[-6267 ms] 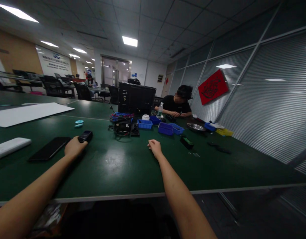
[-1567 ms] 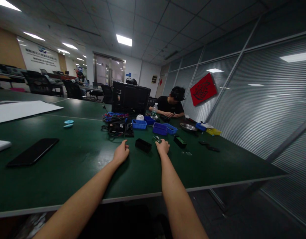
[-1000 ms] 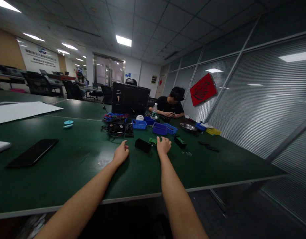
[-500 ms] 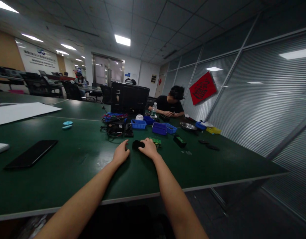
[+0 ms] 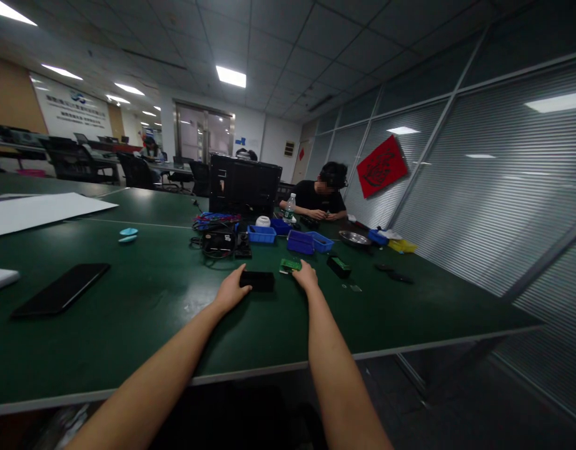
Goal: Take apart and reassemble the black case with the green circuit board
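A black box (image 5: 261, 281) lies on the green table (image 5: 175, 337) in front of me, with the fingers of my left hand (image 5: 232, 289) wrapped round its left end. To the right of it, my right hand (image 5: 305, 275) has its fingers closed on the right edge of a green circuit board (image 5: 289, 265). Further right stands another black box (image 5: 339, 266) with a green board in its top. Small clear pieces (image 5: 356, 288) lie near that box.
Beyond my hands are blue bins (image 5: 261, 234), a black device with cables (image 5: 217, 244), a monitor (image 5: 244, 184) and a bottle (image 5: 290, 207). A person (image 5: 322, 194) sits at the far side by a metal bowl (image 5: 355, 238). A black tablet (image 5: 60, 289) lies left.
My right hand has let go of the black box and moved right onto the green board. My left hand has closed on the box, which now lies lengthwise from left to right.
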Motion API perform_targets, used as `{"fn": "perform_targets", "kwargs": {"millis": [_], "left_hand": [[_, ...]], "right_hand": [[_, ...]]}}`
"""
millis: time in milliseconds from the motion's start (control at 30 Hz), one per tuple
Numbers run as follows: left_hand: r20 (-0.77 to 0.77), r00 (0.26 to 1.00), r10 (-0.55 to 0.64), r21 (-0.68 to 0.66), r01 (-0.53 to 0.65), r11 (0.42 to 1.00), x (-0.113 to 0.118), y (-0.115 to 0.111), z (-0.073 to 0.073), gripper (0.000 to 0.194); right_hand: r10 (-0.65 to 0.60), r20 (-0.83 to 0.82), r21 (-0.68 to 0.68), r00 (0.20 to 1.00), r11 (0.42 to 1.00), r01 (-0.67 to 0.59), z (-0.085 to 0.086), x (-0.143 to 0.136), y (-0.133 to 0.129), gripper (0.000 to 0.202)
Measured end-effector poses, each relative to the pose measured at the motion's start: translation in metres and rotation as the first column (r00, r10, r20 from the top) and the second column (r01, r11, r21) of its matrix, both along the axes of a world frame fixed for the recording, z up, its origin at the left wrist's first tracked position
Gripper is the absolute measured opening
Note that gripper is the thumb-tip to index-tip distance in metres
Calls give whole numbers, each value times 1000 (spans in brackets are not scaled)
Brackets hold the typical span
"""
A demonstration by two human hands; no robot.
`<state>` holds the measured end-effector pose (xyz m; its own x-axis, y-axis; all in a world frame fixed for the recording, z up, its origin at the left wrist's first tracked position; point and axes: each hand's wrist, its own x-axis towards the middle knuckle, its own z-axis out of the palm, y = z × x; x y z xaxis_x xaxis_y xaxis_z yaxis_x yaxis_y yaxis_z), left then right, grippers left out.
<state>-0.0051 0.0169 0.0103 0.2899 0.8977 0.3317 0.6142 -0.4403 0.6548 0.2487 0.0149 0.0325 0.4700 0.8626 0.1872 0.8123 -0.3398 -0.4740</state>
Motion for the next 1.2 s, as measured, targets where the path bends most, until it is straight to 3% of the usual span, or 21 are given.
{"fn": "perform_targets", "kwargs": {"millis": [67, 167, 300, 400, 467, 533, 633, 833, 1200], "left_hand": [[11, 1000, 3, -3, -3, 1000, 0, 1, 0, 71], [26, 1000, 6, -18, -5, 1000, 0, 1, -1, 72], [30, 999, 14, -46, -13, 999, 0, -1, 1, 74], [40, 999, 21, -66, -19, 998, -1, -1, 3, 76], [53, 998, 23, -79, -19, 997, -1, -1, 3, 78], [70, 997, 24, -79, -19, 997, 0, -1, 2, 80], [95, 995, 21, -80, -14, 997, 0, -1, 1, 82], [99, 995, 29, -98, -19, 995, 1, 0, 2, 86], [92, 996, 24, -122, -13, 992, 1, -1, 4, 85]], "right_hand": [[35, -8, -54, 999, 998, -36, -3, 0, 2, 53], [47, 15, -33, 999, 998, -46, -4, -2, 4, 45], [27, 4, 110, 1000, 994, -27, -6, 0, 5, 41], [109, -198, 261, 974, 964, -55, -4, -5, 6, 44], [296, -376, 381, 878, 913, -145, -1, -13, 7, 49], [499, -477, 491, 724, 834, -251, 3, -25, 6, 52], [642, -457, 546, 615, 749, -376, 9, -41, 1, 48], [717, -313, 460, 622, 688, -561, 14, -49, -8, 41], [663, -226, 299, 714, 745, -596, 22, -55, -13, 39]]}}
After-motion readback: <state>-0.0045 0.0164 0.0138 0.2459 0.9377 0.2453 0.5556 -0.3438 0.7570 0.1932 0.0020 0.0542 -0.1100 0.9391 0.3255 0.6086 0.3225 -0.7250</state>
